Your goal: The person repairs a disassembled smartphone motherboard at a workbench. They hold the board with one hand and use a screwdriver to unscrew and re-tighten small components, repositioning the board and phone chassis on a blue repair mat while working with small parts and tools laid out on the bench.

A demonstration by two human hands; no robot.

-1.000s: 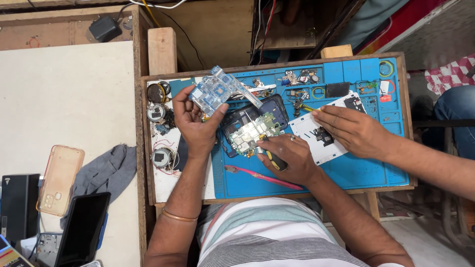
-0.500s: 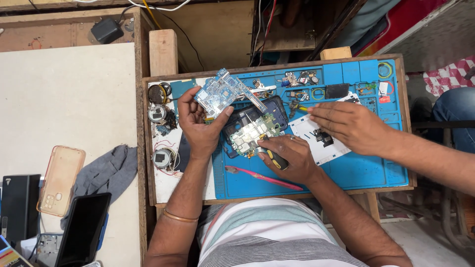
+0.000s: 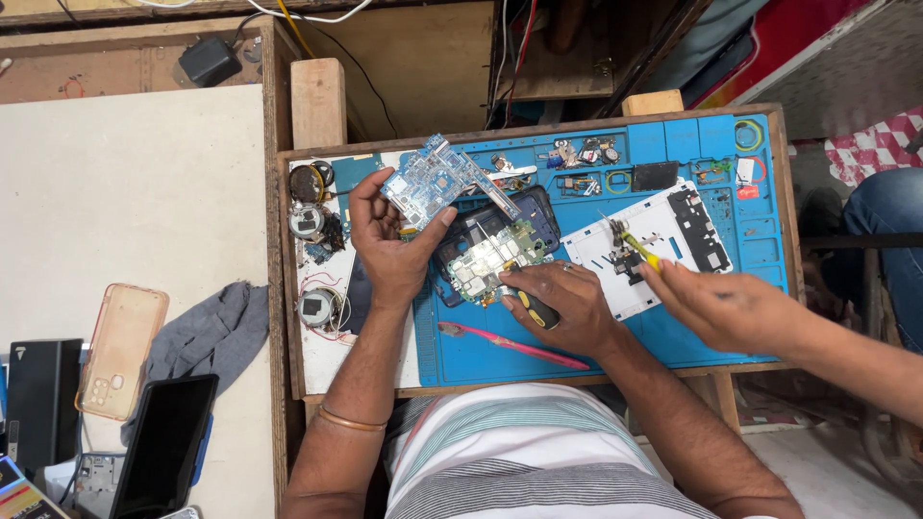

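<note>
The left hand (image 3: pixel 389 245) grips a blue circuit board (image 3: pixel 430 183), lifted above the blue mat (image 3: pixel 615 336). Just right, the right hand (image 3: pixel 567 303) closes around a black-and-yellow screwdriver (image 3: pixel 535 309) beside the opened phone (image 3: pixel 495 252). Farther right, another person's hand (image 3: pixel 726 308) holds a yellow tool (image 3: pixel 636 248).
</note>
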